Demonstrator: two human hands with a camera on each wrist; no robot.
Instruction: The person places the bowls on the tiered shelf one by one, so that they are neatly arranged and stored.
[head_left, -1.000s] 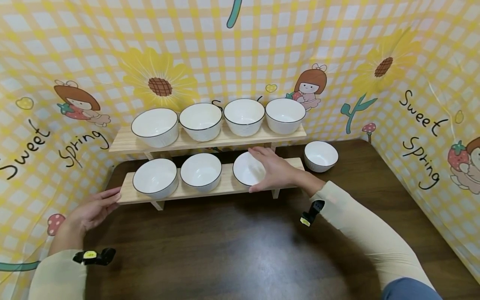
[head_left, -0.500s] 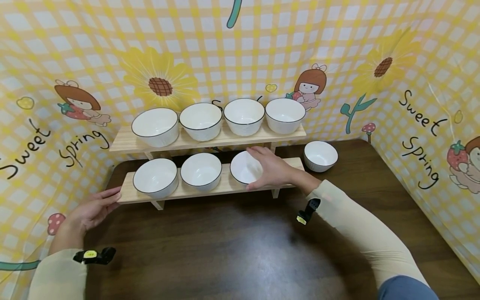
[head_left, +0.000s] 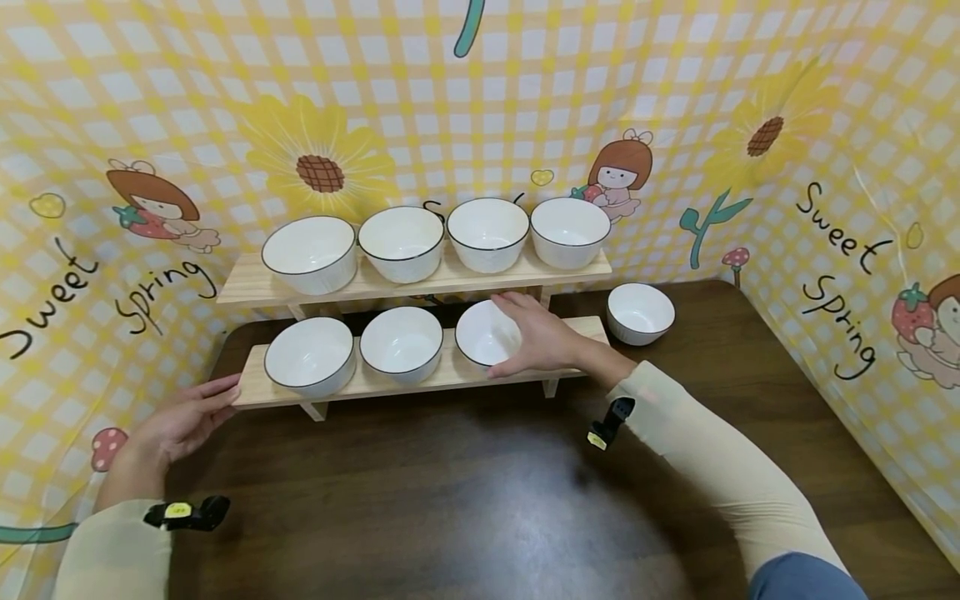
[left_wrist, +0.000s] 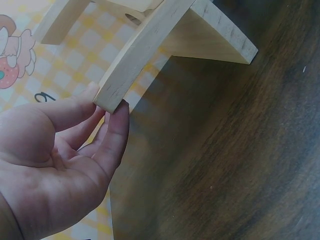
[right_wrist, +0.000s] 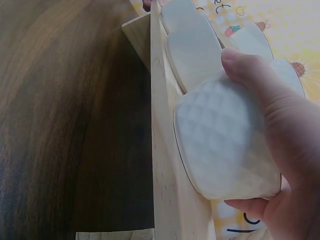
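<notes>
A two-tier light wooden shelf [head_left: 258, 385] stands against the patterned cloth. My left hand [head_left: 187, 421] pinches the left end of its lower board, thumb on one face and fingers on the other, as the left wrist view shows. On that lower board, my right hand [head_left: 542, 336] grips a white bowl [head_left: 480, 335] with a dark rim, thumb at the near side and fingers at the far side. The right wrist view shows the bowl's dimpled outer wall [right_wrist: 220, 140]. Two like bowls, a middle bowl [head_left: 402, 343] and a left bowl [head_left: 310, 357], sit to its left.
Several matching white bowls [head_left: 487, 235] line the upper board. One smaller-looking bowl [head_left: 641, 313] stands on the dark wooden table [head_left: 420, 500], right of the shelf. A yellow checked cloth [head_left: 480, 100] rises behind and at both sides.
My right hand has slid its bowl a little to the left along the lower board, towards the middle bowl. The left hand has stayed at the board's end.
</notes>
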